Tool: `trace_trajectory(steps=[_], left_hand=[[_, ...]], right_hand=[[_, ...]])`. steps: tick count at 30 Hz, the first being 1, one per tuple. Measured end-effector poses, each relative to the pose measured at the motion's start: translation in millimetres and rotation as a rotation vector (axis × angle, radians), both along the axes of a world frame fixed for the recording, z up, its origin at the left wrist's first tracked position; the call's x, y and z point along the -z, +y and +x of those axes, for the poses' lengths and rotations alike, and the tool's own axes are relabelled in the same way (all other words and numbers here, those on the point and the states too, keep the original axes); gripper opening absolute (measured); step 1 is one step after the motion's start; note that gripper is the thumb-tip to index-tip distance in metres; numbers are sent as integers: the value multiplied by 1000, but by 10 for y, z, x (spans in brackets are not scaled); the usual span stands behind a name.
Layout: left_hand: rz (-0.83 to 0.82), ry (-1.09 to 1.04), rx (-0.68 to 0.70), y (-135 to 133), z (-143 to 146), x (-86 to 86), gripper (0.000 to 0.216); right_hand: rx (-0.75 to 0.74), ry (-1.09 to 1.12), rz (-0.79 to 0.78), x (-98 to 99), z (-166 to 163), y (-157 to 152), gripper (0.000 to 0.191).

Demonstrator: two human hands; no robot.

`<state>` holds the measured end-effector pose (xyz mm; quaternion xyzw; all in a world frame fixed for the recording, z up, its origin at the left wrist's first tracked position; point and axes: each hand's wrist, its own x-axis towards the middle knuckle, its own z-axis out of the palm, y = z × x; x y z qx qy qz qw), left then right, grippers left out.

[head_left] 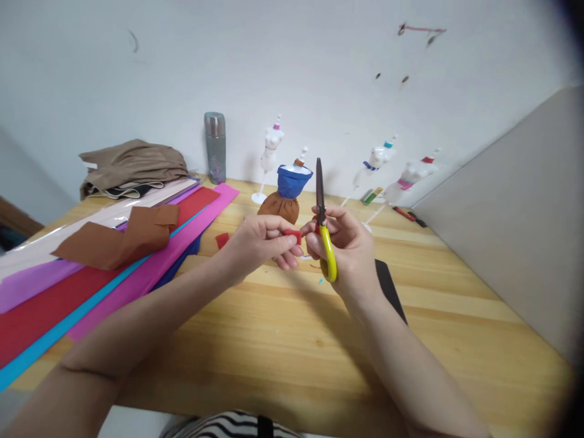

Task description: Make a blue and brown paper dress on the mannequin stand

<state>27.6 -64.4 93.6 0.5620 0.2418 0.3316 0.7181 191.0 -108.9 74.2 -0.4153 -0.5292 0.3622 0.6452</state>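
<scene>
My left hand is closed, pinching a small folded red piece, paper or cloth, between thumb and fingers. Close beside it, my right hand is wrapped round a pair of scissors with yellow handles. The dark blades point upward and lie together, away from the red piece. A bit of red also shows by the right fingertips. Behind the hands stands a small white mannequin in a blue top and a gathered brown skirt. Another red scrap lies left of my left hand.
Coloured sheets and a brown piece cover the table's left side, with folded brown cloth behind. A flask stands by the wall. More mannequins stand at the back. A black flat object lies beyond my right wrist.
</scene>
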Motion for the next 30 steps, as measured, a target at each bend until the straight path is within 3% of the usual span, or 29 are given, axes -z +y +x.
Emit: trace_trajectory(steps=[8, 17, 24, 30], left_hand=[[168, -42, -169, 7, 7, 77, 14], [122, -16, -81, 6, 40, 100, 23], [-16, -40, 4, 9, 4, 54, 26], [-5, -3, -3, 54, 3, 102, 35]], right_hand=[[-76, 88, -80, -53, -58, -37, 51], [-16, 52, -66, -32, -58, -26, 52], [16, 70, -99, -47, -72, -18, 52], [-39, 39, -68, -23, -36, 20, 50]])
